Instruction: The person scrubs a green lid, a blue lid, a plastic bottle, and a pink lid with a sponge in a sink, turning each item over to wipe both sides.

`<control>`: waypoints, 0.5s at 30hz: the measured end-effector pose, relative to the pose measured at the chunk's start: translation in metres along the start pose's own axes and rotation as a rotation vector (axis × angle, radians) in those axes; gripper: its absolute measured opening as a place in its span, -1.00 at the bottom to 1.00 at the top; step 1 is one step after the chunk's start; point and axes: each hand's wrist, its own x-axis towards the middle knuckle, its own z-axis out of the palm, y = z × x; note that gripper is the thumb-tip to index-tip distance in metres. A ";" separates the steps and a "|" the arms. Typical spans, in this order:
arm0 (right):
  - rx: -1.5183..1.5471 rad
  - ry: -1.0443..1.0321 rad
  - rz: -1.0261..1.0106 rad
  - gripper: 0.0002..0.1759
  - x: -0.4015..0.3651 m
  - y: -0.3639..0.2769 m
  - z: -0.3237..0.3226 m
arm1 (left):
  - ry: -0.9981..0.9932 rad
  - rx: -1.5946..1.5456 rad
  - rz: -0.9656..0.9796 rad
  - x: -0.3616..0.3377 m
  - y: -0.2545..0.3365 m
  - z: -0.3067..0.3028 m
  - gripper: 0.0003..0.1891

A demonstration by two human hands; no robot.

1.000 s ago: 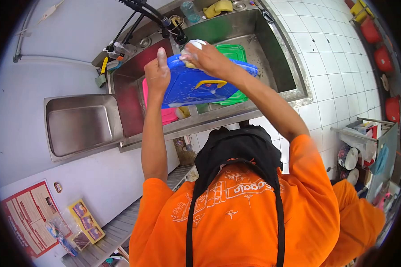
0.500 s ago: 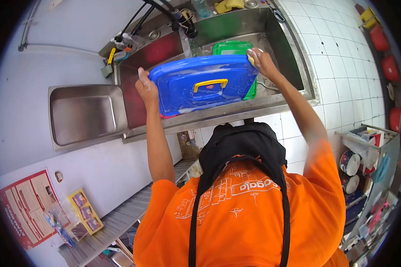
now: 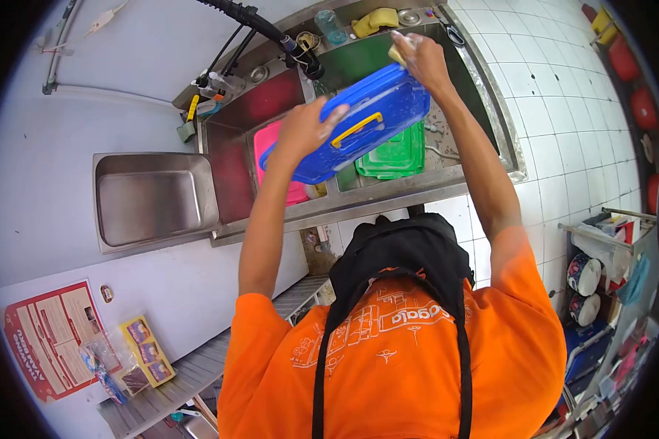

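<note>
Blue lid (image 3: pixel 377 117) (yellow-handled) tilts in left hand (image 3: pixel 304 132), right hand (image 3: pixel 421 62) seemingly touching.

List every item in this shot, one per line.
blue lid: one, blue with a yellow handle, held tilted over the sink
sponge: one, yellow, at the lid's upper edge
green lid: one, green, in the right basin
pink lid: one, pink, in the left basin
sink: one, steel, two basins
steel pan: one, grey, left of the sink
hose: one, black, above the sink
poster: one, red, lower left
left hand: one, bare, gripping the blue lid's lower end
right hand: one, bare, holding the sponge
</note>
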 end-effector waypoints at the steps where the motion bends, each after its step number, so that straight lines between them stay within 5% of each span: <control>1: -0.002 0.005 -0.007 -0.38 0.004 -0.004 0.000 | -0.036 -0.055 -0.031 0.008 0.008 0.001 -0.37; 3: -0.019 0.194 -0.084 -0.39 0.016 -0.014 -0.003 | -0.049 -0.105 -0.048 0.020 0.018 -0.003 -0.39; 4: -0.081 0.138 -0.035 -0.51 0.015 -0.020 -0.009 | -0.071 -0.152 -0.068 0.026 0.022 -0.005 -0.40; 7: -0.657 -0.063 -0.462 -0.66 -0.016 -0.025 0.004 | -0.025 -0.147 -0.002 0.029 0.021 0.007 -0.45; 8: -0.606 -0.116 -0.441 -0.69 -0.030 -0.021 0.030 | -0.022 -0.103 -0.016 0.030 0.026 0.006 -0.50; 10: -0.292 0.119 -0.711 -0.69 -0.063 -0.035 0.048 | -0.017 -0.118 0.004 0.030 0.023 0.010 -0.55; 13: -0.348 0.389 -0.628 -0.67 -0.048 -0.025 0.050 | -0.015 -0.209 -0.047 0.028 0.021 0.009 -0.60; 15: -0.253 0.476 -0.263 -0.67 -0.030 -0.022 0.044 | -0.038 -0.287 -0.109 0.021 0.020 0.008 -0.61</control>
